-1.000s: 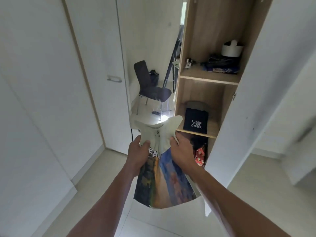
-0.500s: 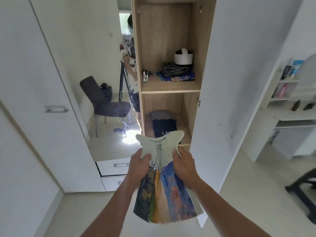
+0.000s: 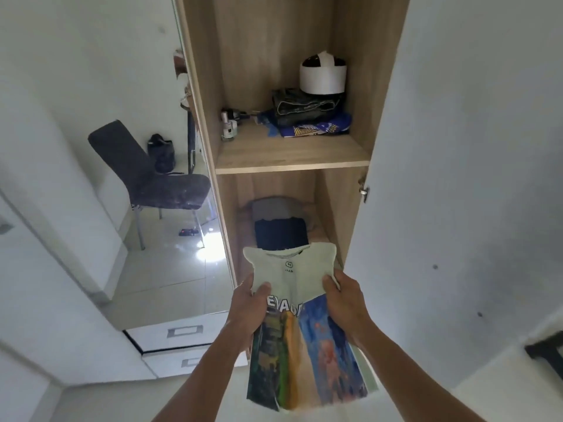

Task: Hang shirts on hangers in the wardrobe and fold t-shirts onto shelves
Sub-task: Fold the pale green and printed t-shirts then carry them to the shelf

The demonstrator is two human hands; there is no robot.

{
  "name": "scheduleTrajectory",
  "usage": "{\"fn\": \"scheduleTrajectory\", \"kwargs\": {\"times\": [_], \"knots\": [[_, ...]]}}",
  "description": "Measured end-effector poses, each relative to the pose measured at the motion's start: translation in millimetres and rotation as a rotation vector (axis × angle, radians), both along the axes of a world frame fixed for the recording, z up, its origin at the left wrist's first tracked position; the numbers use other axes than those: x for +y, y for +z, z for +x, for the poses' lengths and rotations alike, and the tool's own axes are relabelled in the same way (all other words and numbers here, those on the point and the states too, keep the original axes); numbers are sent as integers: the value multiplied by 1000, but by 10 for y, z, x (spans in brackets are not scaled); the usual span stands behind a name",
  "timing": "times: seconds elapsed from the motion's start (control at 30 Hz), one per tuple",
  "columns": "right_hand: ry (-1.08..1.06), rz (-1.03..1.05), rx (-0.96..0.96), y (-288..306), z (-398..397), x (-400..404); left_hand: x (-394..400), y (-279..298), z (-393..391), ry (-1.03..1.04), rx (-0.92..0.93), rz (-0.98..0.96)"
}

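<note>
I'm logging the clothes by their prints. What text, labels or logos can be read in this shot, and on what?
"EVADA": white block letters across the folded t-shirt, its start hidden by the left hand.
Neck label: small round logo and a short word, too small to read.
Dark t-shirt on the lower shelf: no print visible.

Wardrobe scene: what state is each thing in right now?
Wardrobe door: swung open.
Printed t-shirt: folded narrow, held up in front of the shelves.
Left hand: grips the t-shirt's left edge.
Right hand: grips its right edge.
Dark t-shirt: folded, lying on the lower shelf.
Clothes pile: folded, stacked on the upper shelf.
Drawers: closed.
</note>
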State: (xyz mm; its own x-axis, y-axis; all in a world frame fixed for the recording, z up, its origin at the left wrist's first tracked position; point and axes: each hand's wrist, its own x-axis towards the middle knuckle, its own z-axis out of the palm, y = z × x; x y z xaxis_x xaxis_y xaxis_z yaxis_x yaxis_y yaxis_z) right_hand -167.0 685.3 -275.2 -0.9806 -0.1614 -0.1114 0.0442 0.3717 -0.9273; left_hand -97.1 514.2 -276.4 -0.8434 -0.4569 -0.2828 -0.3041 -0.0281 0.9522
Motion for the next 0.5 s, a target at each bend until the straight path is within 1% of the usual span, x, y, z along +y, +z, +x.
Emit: {"fn": "scheduleTrajectory", "kwargs": {"times": [0.17,0.33,0.4,0.5], "knots": [[51,-22,-16,-500,-1301,-357,-353,-424,-1161,64,-28,-10],[77,-3,-14,-1109,-2497,-744,-740,-1069,-2306,99,-55,-67],[81,5,10,-1365,-2871,-900,-889,-1344,-2682,119,-67,-66],[70,-40,29,-1828,-3345,-1147,-1085,-1749,-3184,144,-20,-72]]}}
